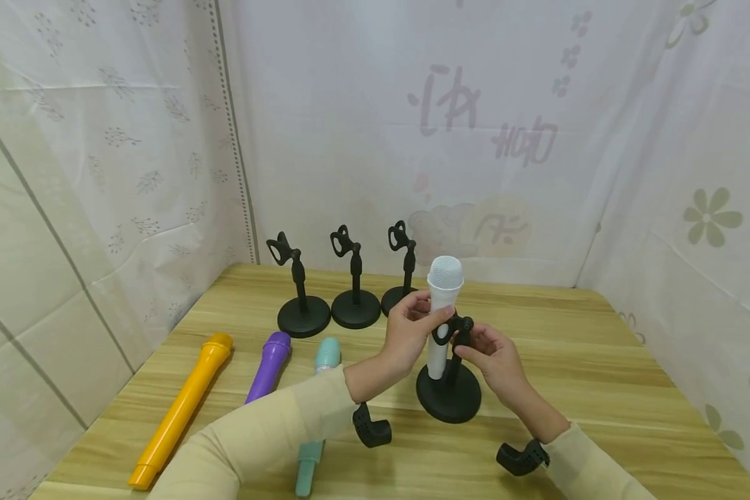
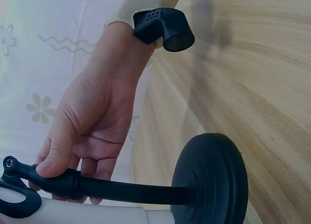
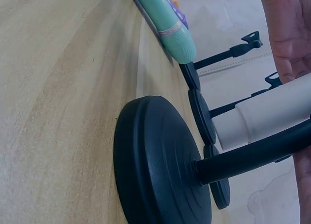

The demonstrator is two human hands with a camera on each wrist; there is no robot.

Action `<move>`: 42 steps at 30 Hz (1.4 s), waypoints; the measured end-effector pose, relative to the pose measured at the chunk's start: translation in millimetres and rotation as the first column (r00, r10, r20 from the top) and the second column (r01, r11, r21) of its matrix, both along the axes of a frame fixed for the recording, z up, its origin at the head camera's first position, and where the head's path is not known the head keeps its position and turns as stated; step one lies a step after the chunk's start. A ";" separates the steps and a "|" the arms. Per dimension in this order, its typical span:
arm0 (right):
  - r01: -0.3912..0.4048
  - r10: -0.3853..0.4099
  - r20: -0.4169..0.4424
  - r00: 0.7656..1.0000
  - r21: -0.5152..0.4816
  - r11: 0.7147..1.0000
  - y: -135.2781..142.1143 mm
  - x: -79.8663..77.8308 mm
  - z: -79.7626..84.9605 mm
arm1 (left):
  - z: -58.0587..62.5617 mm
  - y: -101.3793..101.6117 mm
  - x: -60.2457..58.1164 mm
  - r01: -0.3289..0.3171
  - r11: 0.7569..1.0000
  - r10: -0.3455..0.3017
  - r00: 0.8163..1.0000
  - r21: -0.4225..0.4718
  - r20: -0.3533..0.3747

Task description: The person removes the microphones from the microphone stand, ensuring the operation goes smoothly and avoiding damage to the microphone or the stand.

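My left hand [image 1: 406, 330] grips a white microphone [image 1: 446, 274] by its body, just below the mesh head, thumb across the front. The microphone stands nearly upright against the clip of a black desk stand [image 1: 448, 401], its clip overlapping the body. In the right wrist view, the microphone's tail [image 3: 233, 129] hangs beside the stand's post [image 3: 248, 158], over the round base. My right hand [image 1: 501, 364] pinches the upper post below the clip joint; the left wrist view shows its thumb pressed on the collar [image 2: 60, 182], the other fingers behind.
Three more black stands [image 1: 303, 316] stand in a row at the back, their clips holding nothing. Orange [image 1: 184, 406], purple [image 1: 269, 368] and teal [image 1: 328, 353] microphones lie on the wooden table at left, partly behind my left sleeve. Patterned cloth hangs around the table.
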State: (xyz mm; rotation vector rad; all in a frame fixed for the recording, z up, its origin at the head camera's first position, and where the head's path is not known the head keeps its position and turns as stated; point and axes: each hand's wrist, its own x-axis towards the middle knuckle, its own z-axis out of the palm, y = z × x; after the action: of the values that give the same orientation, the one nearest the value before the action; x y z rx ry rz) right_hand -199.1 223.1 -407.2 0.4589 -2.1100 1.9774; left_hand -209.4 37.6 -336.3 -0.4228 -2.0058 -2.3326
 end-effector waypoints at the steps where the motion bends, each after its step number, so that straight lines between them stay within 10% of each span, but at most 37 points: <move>1: -0.001 0.001 -0.002 1.000 0.004 1.000 -0.5 -0.1 0.0 | -3.1 0.4 -3.5 0.003 1.000 -0.003 1.000 0.006 0.002; 8: -0.004 0.005 -0.028 1.000 0.031 1.000 -1.3 -2.4 -0.9 | -17.2 1.0 -17.4 0.029 0.999 -0.029 1.000 0.045 -0.009; 42: 0.014 -0.014 -0.017 1.000 0.010 1.000 0.8 -1.9 -3.5 | -5.0 -1.5 -22.5 0.050 0.993 -0.057 0.996 0.106 0.064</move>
State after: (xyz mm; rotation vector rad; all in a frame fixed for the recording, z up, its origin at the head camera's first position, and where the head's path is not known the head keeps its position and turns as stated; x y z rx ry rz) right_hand -201.0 223.9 -410.7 0.4594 -2.1087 1.9489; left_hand -231.9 36.0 -341.4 -0.4035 -1.9115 -2.5030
